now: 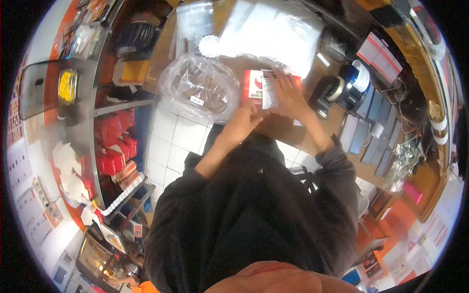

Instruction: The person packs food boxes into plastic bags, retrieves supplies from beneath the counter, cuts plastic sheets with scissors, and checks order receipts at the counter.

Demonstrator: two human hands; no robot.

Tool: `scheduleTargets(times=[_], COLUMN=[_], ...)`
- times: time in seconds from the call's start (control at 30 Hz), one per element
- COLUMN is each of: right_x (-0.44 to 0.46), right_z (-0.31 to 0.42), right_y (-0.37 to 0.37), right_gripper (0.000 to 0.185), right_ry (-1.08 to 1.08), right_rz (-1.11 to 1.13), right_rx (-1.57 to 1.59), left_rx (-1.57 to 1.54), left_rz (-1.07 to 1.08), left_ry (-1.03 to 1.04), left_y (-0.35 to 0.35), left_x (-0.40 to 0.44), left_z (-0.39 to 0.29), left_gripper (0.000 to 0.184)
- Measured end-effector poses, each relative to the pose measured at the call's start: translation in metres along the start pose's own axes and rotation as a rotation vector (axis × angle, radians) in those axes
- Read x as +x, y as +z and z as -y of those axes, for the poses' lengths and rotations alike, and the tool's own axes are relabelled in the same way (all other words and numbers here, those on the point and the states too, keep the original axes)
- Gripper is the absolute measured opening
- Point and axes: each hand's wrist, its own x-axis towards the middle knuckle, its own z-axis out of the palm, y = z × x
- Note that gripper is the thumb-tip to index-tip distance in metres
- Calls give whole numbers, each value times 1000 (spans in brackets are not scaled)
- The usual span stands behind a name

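Observation:
On the wooden desk lies a red and white printed packet (255, 88) with a white printed strip (269, 90) across it. My left hand (241, 123) is at the packet's lower left edge, its fingers curled together; what they grip, if anything, is too small to make out. Over the right part of the packet and the strip, my right hand (290, 97) lies with its fingers spread. A clear plastic bag (195, 88) with a small white label sits left of the packet. Behind the packet are stacked clear plastic sheets (268, 36).
Right of my right hand stand a tape dispenser (326, 95) and a blue and black device (354, 83). Several grey boxes (373, 115) line the desk's right side. Shelves with red packets (115, 141) are at the left. Part of another person shows at the lower left.

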Motion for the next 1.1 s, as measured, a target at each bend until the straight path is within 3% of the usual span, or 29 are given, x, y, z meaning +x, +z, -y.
scheduleTargets(times=[0.07,0.13,0.2,0.23,0.27,0.3,0.37,0.4,0.43,0.47,0.53,0.6,0.67,0.73,0.77,0.83,0.9,0.97,1.07,1.1], right_x=[14,23,31,27,27,22,17,17,27,39,63,86,112,137,140,138,123,100,64,55], right_z=[-4,5,20,6,13,8,14,29,62,86,126,156,162,183,183,178,172,161,141,135], right_y=[12,7,-4,9,-7,-10,-25,-45,-68,-78,-82,-45,43,58,66,80,70,61,42,32], right_gripper=[107,107,110,106,104,103,103,103,106,106,113,115,106,95,95,86,86,91,95,85], right_ry=[-47,-77,147,170,200,237,291,308,394,397,248,128,46,102,112,-44,72,254,174,191], right_rz=[106,166,329,267,151,58,-85,-133,-124,-129,-135,-228,-303,-82,-99,5,83,304,248,285], right_rx=[-119,-207,-122,-145,76,168,365,474,720,714,808,589,717,528,522,202,126,114,-3,24], left_rx=[-463,-687,-321,-3,320,315,384,369,279,194,227,209,199,-139,-376,-311,-313,-272,-299,-339], left_rz=[299,85,-405,-593,-769,-778,-649,-654,-516,-371,-358,-287,-257,-303,-221,-187,-66,-59,-94,-113], left_ry=[-315,-272,-272,-178,-77,-80,-102,-108,-244,-370,-373,-325,-288,99,41,26,-91,-9,23,4], left_y=[-52,-109,-150,-167,-182,-188,-186,-188,-190,-193,-194,-193,-196,-193,-198,-201,-204,-181,-137,-124], left_x=[-9,-19,-14,-6,3,13,29,31,37,45,55,55,56,59,65,67,65,64,71,76], left_z=[-23,-18,28,52,78,114,176,176,170,165,168,161,161,189,200,212,196,172,128,120], left_gripper=[30,26,34,40,47,47,56,56,56,56,49,44,33,22,20,20,19,18,17,18])
